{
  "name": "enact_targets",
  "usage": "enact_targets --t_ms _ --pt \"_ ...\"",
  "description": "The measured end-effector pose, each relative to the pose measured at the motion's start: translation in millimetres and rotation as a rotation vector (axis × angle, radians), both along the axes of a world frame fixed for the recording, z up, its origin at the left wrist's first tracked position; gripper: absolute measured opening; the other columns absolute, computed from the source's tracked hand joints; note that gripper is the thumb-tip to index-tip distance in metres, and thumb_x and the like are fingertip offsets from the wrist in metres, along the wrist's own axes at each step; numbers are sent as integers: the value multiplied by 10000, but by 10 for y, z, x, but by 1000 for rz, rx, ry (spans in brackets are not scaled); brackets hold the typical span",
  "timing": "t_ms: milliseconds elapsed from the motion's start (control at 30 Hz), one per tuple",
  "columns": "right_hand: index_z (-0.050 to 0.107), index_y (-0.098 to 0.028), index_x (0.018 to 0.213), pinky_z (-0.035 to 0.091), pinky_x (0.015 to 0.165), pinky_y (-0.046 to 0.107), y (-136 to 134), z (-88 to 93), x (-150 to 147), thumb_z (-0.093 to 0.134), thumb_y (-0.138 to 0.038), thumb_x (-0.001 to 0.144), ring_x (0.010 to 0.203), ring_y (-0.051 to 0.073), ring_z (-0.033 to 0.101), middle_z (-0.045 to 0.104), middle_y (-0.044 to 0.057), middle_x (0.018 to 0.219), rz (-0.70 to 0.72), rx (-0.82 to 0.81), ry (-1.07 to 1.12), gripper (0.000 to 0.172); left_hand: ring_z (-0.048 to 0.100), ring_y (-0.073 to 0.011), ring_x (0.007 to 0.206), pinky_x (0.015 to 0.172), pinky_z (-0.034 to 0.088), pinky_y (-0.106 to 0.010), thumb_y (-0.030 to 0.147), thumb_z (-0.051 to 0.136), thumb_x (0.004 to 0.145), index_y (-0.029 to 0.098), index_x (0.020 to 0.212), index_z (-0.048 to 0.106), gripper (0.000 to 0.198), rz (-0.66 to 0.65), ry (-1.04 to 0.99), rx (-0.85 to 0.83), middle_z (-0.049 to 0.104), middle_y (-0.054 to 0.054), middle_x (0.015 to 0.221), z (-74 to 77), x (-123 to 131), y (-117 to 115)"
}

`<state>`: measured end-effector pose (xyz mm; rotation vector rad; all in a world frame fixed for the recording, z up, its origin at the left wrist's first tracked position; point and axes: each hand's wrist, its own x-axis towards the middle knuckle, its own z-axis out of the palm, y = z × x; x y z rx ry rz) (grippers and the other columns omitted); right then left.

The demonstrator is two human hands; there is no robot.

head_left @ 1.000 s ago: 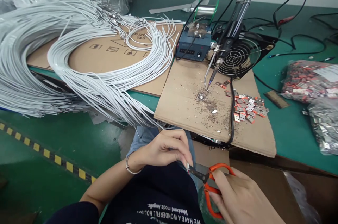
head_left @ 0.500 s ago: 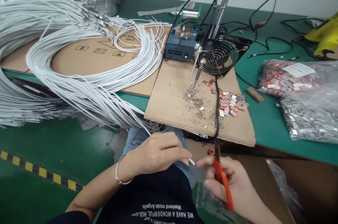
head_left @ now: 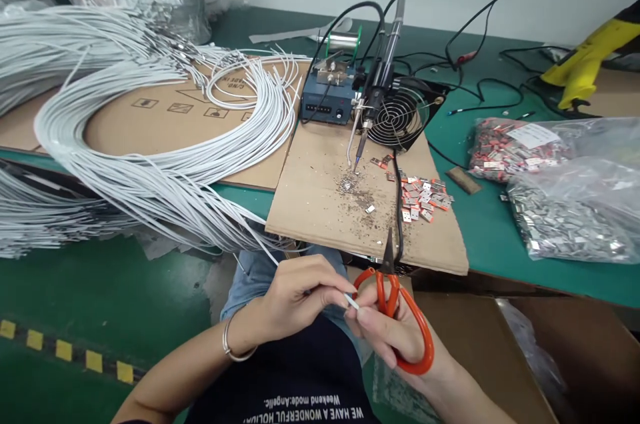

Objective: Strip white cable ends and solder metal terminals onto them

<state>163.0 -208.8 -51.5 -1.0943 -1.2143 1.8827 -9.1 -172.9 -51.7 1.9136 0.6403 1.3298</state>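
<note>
Orange scissors (head_left: 389,285) now upright, gripped in right hand (head_left: 395,339), left hand (head_left: 295,294) still pinching white wire (head_left: 351,301), hands now meeting

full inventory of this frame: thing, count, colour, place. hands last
bench: 1, green, across view
white wires: large looped bundle, white, left
cardboard sheet: 1, brown, under the wires
cardboard pad: 1, brown, centre
soldering station: 1, blue-grey, behind pad
soldering iron: 1, black, tip down over pad
solder spool: 1, silver, behind station
fan: 1, black, right of station
small parts: loose pile, red and silver, pad's right side
bags: 2, clear, right, red parts and silver parts
yellow tool: 1, yellow, top right
cardboard box: 1, brown, lower right
wire end: 1, white, pinched in left hand
scissors: 1, orange handles, in right hand
bracelet: 1, silver, left wrist
left hand: bare, bottom centre
right hand: bare, beside it
</note>
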Motion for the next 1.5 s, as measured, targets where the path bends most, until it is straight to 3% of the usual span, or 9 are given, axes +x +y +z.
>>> enact_targets --t_ms 200,333,433,533,633,900,1100,1233,1500 --pt "541 -168 810 284 408 208 33 109 22 550 -482 845 376 83 331 376 -86 415 -32 41 -102 316 577 -120 631 584 482 -211 116 557 854 118 851 645 88 -18 125 -47 639 -58 715 24 -65 7" --pt "416 -224 1053 413 490 234 -20 124 239 352 -582 896 549 129 437 471 -13 695 27 367 -277 396 539 -114 612 578 454 -210 84 512 869 110 802 633 140 54 125 -9 600 -48 685 32 -114 24" --pt "360 -244 1172 480 557 259 -76 161 481 375 -442 922 618 156 514 527 22 792 162 622 -574 319 523 -109 607 570 442 -203 72 511 869 107 803 627 138 29 114 28 584 -40 667 36 -154 38" --pt "431 -236 1150 506 657 284 -123 264 622 438 -252 870 775 208 604 606 59 841 291 820 -903 281 523 -114 616 575 442 -207 84 523 868 108 799 625 125 -38 87 50 577 -40 662 36 -172 51" --pt "487 -238 1082 514 678 301 -143 385 622 431 -237 853 835 228 622 640 76 896 433 925 -1059 236 515 -117 614 584 439 -218 88 511 875 109 779 618 145 -74 64 72 571 -45 658 37 -171 69" --pt "479 -239 1037 506 628 312 -100 469 587 434 -281 862 771 230 625 636 65 878 615 996 -1131 185 496 -119 577 577 402 -239 151 483 902 112 731 593 207 -178 157 219 559 -35 615 42 -213 132" --pt "451 -236 1001 481 612 313 -84 495 545 416 -225 833 672 212 611 610 20 759 605 1079 -1113 171 476 -122 567 566 385 -234 135 441 916 120 715 583 247 -243 156 169 553 -37 593 43 -211 141" --pt "424 -232 871 453 568 319 -49 496 474 381 -224 842 558 197 577 565 -2 665 555 1164 -1140 52 470 -120 560 565 392 -220 159 406 933 134 718 572 273 -257 138 118 559 -33 586 34 -201 134" --pt "445 -183 885 385 530 282 14 390 352 163 -247 982 477 171 597 618 22 603 452 1411 -1195 306 485 -105 551 568 407 -201 188 398 939 141 705 572 295 -245 115 -46 562 -23 596 12 -226 116"
